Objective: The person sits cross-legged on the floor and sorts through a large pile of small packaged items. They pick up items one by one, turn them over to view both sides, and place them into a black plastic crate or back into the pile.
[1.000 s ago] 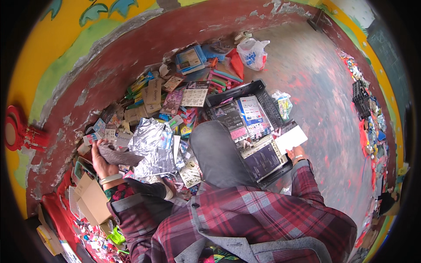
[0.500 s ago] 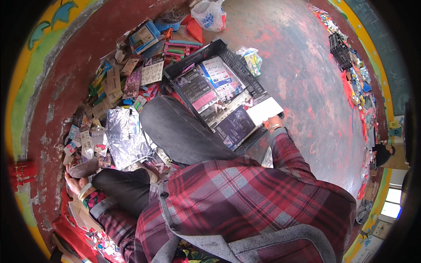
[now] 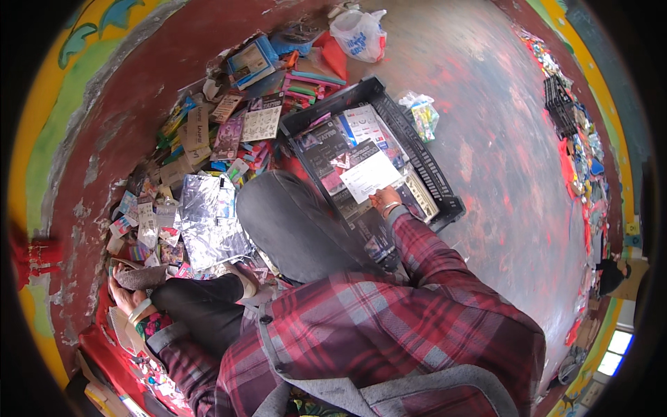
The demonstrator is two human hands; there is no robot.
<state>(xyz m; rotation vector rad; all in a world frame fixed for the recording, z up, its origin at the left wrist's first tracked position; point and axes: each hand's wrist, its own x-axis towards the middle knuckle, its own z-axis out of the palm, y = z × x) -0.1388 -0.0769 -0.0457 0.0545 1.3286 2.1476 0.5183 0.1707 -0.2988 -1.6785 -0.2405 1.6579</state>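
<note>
Left hand (image 3: 125, 297) was closed round a grey fuzzy piece (image 3: 142, 277), low at left.
Right hand (image 3: 386, 200) pinched white card (image 3: 369, 174) at its near edge; card's long axis slanted up-right over black crate (image 3: 425, 169). White bag (image 3: 358, 36) beyond.

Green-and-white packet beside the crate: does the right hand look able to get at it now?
Not directly, perhaps: the right hand holds a white card, with the crate's wall before the packet.

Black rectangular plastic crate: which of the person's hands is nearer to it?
Right. The right hand is over the black plastic crate, holding a white rectangular card; the left hand is well off to the crate's left, beyond the dark-trousered knee.
</note>
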